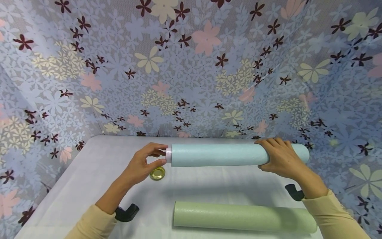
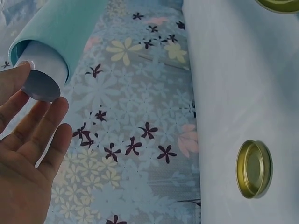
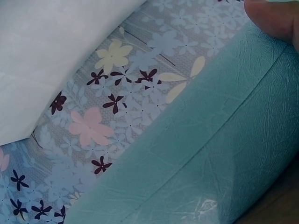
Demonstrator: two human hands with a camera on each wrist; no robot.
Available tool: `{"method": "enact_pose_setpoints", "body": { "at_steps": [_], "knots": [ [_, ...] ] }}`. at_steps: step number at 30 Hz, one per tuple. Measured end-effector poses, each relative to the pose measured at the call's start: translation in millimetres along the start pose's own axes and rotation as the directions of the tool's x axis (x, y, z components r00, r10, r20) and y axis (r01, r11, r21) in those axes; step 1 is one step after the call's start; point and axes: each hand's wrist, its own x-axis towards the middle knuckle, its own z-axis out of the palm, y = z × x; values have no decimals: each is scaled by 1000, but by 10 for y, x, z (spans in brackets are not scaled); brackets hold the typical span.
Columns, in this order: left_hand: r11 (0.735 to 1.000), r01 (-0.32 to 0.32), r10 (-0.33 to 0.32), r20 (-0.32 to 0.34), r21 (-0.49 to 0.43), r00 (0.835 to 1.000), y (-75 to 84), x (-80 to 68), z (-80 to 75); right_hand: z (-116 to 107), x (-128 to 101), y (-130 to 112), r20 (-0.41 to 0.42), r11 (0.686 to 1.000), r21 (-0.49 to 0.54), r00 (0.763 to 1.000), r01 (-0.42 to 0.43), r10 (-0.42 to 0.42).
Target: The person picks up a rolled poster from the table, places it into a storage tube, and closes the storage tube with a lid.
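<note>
A long light-blue roll (image 1: 219, 155) is held level above the table. Toward its right end, my right hand (image 1: 279, 157) grips it from above, thumb on the near side. A white cylinder (image 2: 44, 58) with a grey end face (image 2: 42, 86) sticks out of the roll's open left end. My left hand (image 1: 149, 161) pinches this cylinder's rim between thumb and fingers. In the right wrist view the roll's wrinkled surface (image 3: 201, 154) shows a long seam, and only part of the thumb (image 3: 273, 18) appears.
A shallow gold lid (image 1: 157, 173) lies on the white tabletop (image 1: 113, 159) below the left hand. Another gold rim (image 2: 282, 4) shows in the left wrist view's top corner. A green roll (image 1: 238, 217) lies near the front. Flowered cloth (image 1: 191, 83) hangs behind.
</note>
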Motion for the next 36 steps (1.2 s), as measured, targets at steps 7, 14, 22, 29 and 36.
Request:
{"method": "enact_pose_setpoints", "body": {
  "at_steps": [7,14,22,29,36],
  "knots": [
    [1000,-13,13,1,-23,1000,22,44,66,-5,3,1,-2,1000,-2,1000,1,-1],
    [1000,-4,4,-1,-26,1000,46,68,109,-21,-8,3,11,1000,5,1000,-7,7],
    [1000,6,-6,-15,-10,1000,50,82,148,-22,-15,10,4,1000,4,1000,-1,1],
    [999,-46,47,-41,23,998,31,86,185,-15,-12,12,-10,1000,1,1000,6,-6],
    [998,-41,44,-55,52,997,27,97,209,-7,-10,16,-5,1000,3,1000,3,-3]
  ]
}}
